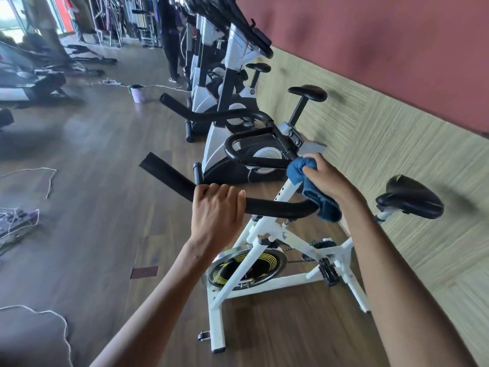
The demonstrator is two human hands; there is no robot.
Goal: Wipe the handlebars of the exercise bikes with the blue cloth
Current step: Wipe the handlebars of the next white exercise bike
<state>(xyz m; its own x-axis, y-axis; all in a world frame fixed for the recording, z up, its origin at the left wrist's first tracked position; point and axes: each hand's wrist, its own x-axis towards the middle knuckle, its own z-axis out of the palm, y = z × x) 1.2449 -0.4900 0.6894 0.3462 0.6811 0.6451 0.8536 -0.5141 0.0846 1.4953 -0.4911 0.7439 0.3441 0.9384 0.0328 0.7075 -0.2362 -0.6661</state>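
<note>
A white exercise bike (264, 260) with a yellow-striped flywheel stands below me. Its black foam handlebar (169, 173) curves across the middle of the view. My left hand (215, 207) grips the near bar from above, fingers curled over it. My right hand (326, 178) holds the bunched blue cloth (317, 194) and presses it on the bend of the handlebar near the stem. The cloth wraps the bar there and hides that part of it.
More exercise bikes (232, 144) stand in a row beyond, along a beige and red wall (397, 107). A person (169, 35) stands at the far end. A small bucket (138, 93) and loose white cords (50, 178) lie on the wooden floor to the left.
</note>
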